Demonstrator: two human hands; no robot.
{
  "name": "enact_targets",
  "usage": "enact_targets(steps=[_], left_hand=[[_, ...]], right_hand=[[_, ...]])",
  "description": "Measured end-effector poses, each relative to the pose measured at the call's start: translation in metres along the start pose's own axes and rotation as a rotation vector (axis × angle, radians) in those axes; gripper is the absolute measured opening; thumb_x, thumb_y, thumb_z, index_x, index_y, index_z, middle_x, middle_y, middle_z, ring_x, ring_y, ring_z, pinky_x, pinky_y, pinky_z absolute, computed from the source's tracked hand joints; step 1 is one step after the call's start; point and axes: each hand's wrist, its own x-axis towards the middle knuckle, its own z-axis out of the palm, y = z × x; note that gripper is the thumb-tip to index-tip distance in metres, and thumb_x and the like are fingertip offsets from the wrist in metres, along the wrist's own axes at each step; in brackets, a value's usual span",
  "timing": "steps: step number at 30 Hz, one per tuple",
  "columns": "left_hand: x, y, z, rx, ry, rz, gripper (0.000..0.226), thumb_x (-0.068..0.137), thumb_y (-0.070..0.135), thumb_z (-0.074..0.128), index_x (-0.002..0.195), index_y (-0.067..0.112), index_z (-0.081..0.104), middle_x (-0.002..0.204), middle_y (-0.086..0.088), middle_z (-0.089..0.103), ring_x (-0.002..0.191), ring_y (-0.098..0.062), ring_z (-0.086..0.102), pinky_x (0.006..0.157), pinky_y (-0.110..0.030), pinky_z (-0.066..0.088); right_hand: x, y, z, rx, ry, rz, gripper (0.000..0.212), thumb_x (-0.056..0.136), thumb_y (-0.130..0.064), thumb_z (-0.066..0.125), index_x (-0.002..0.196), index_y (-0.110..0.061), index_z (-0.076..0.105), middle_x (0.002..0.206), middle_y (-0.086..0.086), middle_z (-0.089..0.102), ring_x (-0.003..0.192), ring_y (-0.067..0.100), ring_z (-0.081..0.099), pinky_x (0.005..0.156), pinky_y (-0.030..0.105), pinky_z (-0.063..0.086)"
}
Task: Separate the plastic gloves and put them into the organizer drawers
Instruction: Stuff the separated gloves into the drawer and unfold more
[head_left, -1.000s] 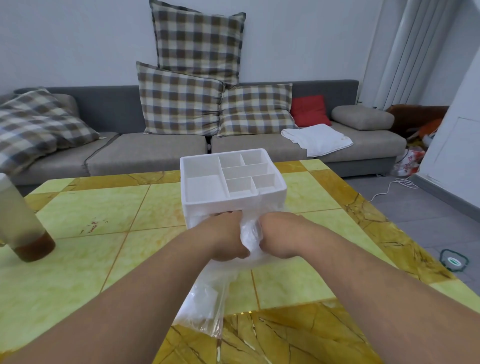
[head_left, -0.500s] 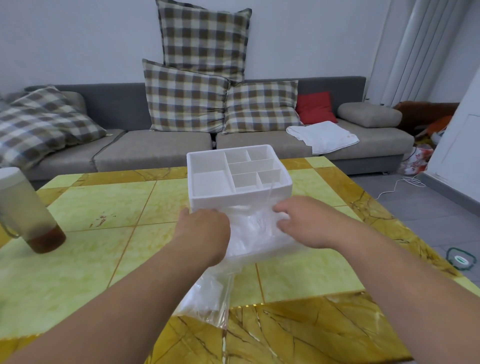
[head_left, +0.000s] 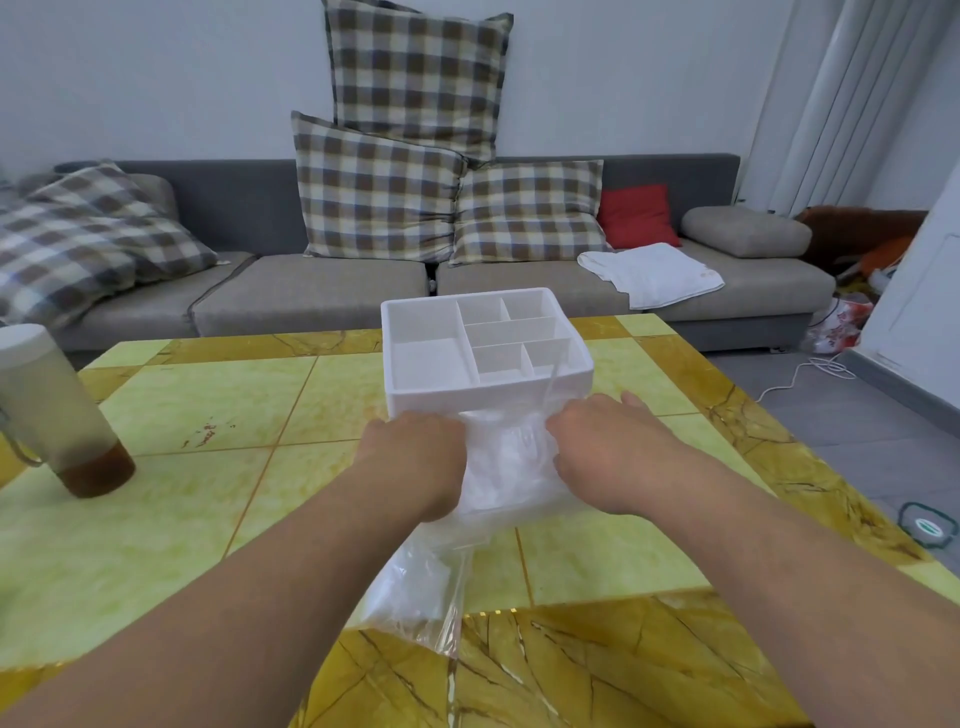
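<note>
On the near table (head_left: 156, 545): one clear bag (head_left: 415, 587), slack. Beyond it were two hands, apart, both on one wad of plastic gloves (head_left: 506, 462) against the organizer (head_left: 483, 395) front. Left hand (head_left: 415, 462): fingers hidden, grip not determinable. Right hand (head_left: 602, 452): laid flat, fingers stretched forward. Gloves uncountable.

Risks: clinging film would likely go in unseparated; pressing could shove the light organizer back.

Organizer: one, with seven top compartments. Left: one tumbler (head_left: 52, 410). Far: one sofa (head_left: 311, 296), four checked cushions (head_left: 374, 187).
</note>
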Motion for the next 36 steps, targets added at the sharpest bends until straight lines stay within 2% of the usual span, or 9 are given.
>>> enact_targets(steps=[3,5,8,11,15,24,26,30,36], left_hand=[[0.001,0.0,0.002,-0.007,-0.002,-0.005,0.041,0.089,0.012,0.055,0.128,0.025,0.052,0.126,0.002,0.057,0.118,-0.022,0.054,0.081,-0.033,0.038],[0.002,0.001,0.003,-0.009,-0.007,-0.008,0.04,0.089,0.013,0.055,0.127,0.025,0.053,0.125,0.002,0.058,0.116,-0.023,0.054,0.081,-0.034,0.04],[0.003,0.001,0.003,-0.015,-0.012,-0.01,0.041,0.088,0.014,0.055,0.127,0.026,0.055,0.123,0.003,0.06,0.114,-0.022,0.056,0.079,-0.033,0.041],[0.003,0.002,0.002,-0.031,-0.009,-0.016,0.035,0.088,0.012,0.054,0.12,0.026,0.057,0.119,0.003,0.061,0.112,-0.022,0.056,0.078,-0.033,0.04],[0.002,0.003,0.001,-0.044,-0.021,-0.032,0.033,0.088,0.009,0.053,0.117,0.025,0.057,0.118,0.004,0.06,0.111,-0.022,0.056,0.078,-0.033,0.04],[0.003,-0.001,-0.001,-0.1,-0.074,-0.031,0.036,0.09,0.011,0.054,0.123,0.023,0.058,0.118,0.003,0.062,0.109,-0.022,0.059,0.084,-0.034,0.048],[0.0,-0.003,-0.005,-0.141,-0.047,-0.028,0.037,0.09,0.011,0.054,0.125,0.021,0.059,0.12,0.002,0.064,0.108,-0.022,0.062,0.088,-0.035,0.053],[-0.012,-0.008,-0.021,-0.271,0.138,-0.02,0.036,0.093,0.011,0.051,0.126,0.022,0.062,0.123,0.0,0.065,0.111,-0.024,0.062,0.092,-0.038,0.053],[-0.046,-0.022,-0.028,-0.686,0.521,-0.153,0.038,0.083,-0.004,0.046,0.094,0.023,0.072,0.096,0.004,0.073,0.093,-0.024,0.064,0.081,-0.04,0.054]], right_hand=[[-0.011,-0.011,-0.014,0.021,0.274,0.035,0.025,0.085,-0.008,0.05,0.066,-0.021,0.04,0.071,-0.003,0.046,0.063,0.02,0.043,0.06,0.032,0.029],[-0.013,-0.017,-0.012,0.075,0.44,-0.098,0.018,0.082,-0.01,0.051,0.067,-0.02,0.053,0.072,-0.003,0.053,0.069,0.024,0.05,0.066,0.035,0.033],[-0.007,-0.021,0.002,0.076,0.411,-0.328,0.028,0.082,-0.01,0.049,0.087,-0.024,0.073,0.089,-0.006,0.066,0.087,0.022,0.059,0.094,0.036,0.035],[-0.003,-0.014,0.0,0.054,0.235,-0.197,0.027,0.098,-0.019,0.041,0.097,-0.025,0.068,0.107,-0.009,0.064,0.108,0.02,0.058,0.111,0.039,0.023],[0.003,-0.006,0.001,-0.008,-0.065,-0.032,0.027,0.106,-0.028,0.032,0.098,-0.022,0.057,0.104,-0.002,0.046,0.102,0.022,0.049,0.117,0.059,0.014],[0.022,-0.008,0.01,0.263,-0.196,0.088,0.029,0.102,-0.032,0.04,0.116,-0.016,0.06,0.127,0.005,0.056,0.123,0.033,0.049,0.116,0.061,0.015],[0.022,-0.004,0.007,0.296,-0.143,0.081,0.025,0.102,-0.027,0.039,0.108,-0.016,0.061,0.123,0.006,0.058,0.118,0.033,0.05,0.115,0.06,0.019],[0.011,0.008,0.002,0.279,0.032,0.042,0.036,0.101,-0.016,0.038,0.065,-0.02,0.042,0.074,-0.003,0.045,0.083,0.027,0.044,0.11,0.055,0.03],[-0.045,-0.011,0.002,0.519,0.721,0.089,0.024,0.09,-0.014,0.05,0.075,-0.014,0.068,0.071,-0.002,0.065,0.069,0.022,0.059,0.062,0.033,0.044]])
